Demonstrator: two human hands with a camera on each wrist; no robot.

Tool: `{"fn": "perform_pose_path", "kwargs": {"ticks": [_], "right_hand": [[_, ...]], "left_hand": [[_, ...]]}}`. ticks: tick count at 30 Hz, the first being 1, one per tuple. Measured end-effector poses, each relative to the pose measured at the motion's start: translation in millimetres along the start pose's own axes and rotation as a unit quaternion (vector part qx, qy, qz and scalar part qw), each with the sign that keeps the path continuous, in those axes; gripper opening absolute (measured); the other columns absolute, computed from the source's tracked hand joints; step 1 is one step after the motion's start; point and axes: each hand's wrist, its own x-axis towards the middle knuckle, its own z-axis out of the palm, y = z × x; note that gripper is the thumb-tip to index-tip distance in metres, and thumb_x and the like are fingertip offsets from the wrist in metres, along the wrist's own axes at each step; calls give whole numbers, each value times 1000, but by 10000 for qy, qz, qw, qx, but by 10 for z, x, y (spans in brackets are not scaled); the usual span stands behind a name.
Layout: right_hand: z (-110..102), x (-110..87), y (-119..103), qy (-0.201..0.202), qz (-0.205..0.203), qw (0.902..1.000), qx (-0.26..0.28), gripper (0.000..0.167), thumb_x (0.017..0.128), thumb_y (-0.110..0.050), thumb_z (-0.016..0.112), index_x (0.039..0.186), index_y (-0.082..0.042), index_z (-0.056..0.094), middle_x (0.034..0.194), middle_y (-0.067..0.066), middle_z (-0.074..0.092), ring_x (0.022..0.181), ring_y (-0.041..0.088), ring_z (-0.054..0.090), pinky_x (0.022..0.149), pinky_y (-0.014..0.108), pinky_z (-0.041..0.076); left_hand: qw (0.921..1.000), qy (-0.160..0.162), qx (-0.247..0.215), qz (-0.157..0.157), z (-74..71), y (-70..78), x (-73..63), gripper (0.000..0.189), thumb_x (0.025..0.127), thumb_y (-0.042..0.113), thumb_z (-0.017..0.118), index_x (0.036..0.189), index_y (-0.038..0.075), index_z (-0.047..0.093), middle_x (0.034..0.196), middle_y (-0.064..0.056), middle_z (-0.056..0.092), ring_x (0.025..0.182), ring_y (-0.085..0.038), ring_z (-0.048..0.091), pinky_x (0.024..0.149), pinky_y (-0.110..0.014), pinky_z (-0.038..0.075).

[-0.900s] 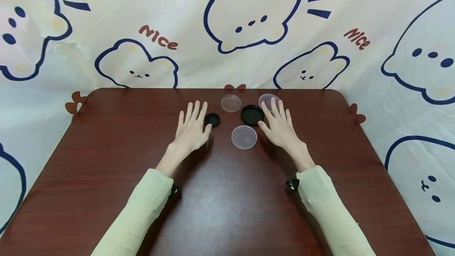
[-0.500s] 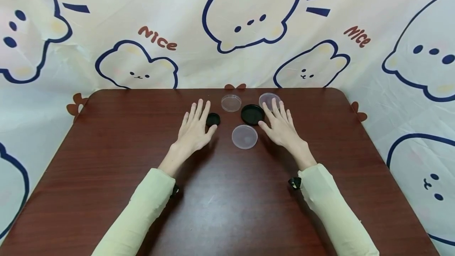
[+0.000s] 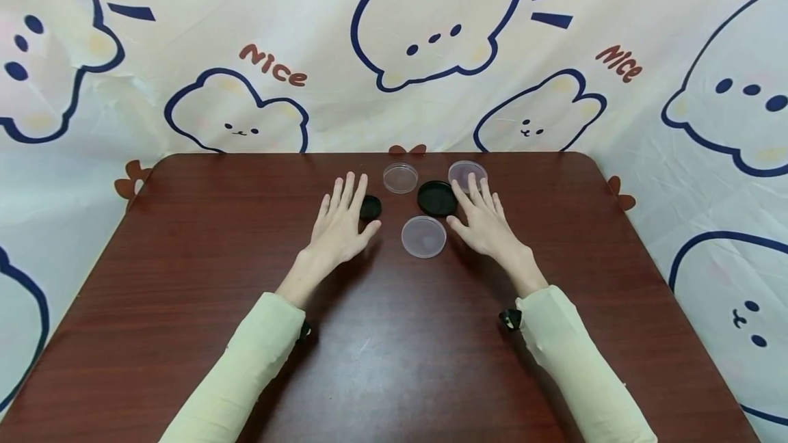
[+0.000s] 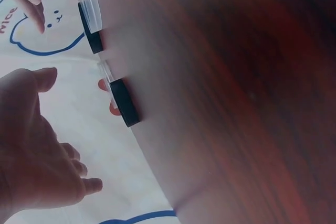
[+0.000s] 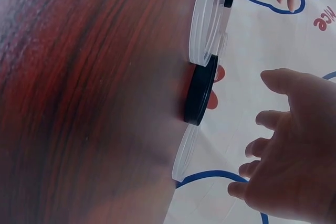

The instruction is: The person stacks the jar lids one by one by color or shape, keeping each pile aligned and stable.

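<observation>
1. Head view: five round dishes sit in the upper middle of the frame on the table [image 3: 394, 374]. The small black dish [image 3: 372, 208] is leftmost, the middle clear dish [image 3: 400, 178] is near the table's far edge, the large black dish [image 3: 437, 199] is right of centre, the right clear dish [image 3: 466, 171] is above it, and the front clear dish [image 3: 424, 236] is lowest.
2. Same view: the left hand [image 3: 340, 227] overlaps the small black dish's left edge; the right hand [image 3: 483, 224] covers part of the right clear dish. Both have fingers outstretched, thumbs apart, grasping nothing.
3. Left wrist view: a gap, hidden from above, shows between the left hand, at lower left, and the small black dish, at centre. The dishes' side walls show; the right hand's fingers hang at upper left.
4. Right wrist view: the right hand, at lower right, is released and apart from the dishes. The large black dish stands mid-frame, between the front clear dish above and the right clear dish below.
</observation>
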Motion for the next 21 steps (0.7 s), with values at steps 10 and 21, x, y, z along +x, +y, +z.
{"fn": "perform_pose_path", "kwargs": {"ticks": [10, 21], "right_hand": [[55, -15, 44, -52, -469, 9948, 901, 69, 94, -16, 57, 153, -4, 22, 157, 25, 2, 143, 42, -1, 107, 66, 12], [79, -81, 49, 259, -741, 9893, 1232, 56, 93, -12, 64, 142, 2, 43, 137, 24, 44, 125, 37, 43, 102, 52, 35]], "left_hand": [[9987, 164, -412, 258, 16, 43, -9, 87, 96, 37, 58, 156, 12, 0, 160, -14, -7, 145, -31, -5, 113, -51, 14], [9909, 249, -1323, 9, 87, 124, -54, 84, 94, 25, 65, 156, 11, 11, 160, -16, 3, 145, -34, 9, 108, -53, 26]]}}
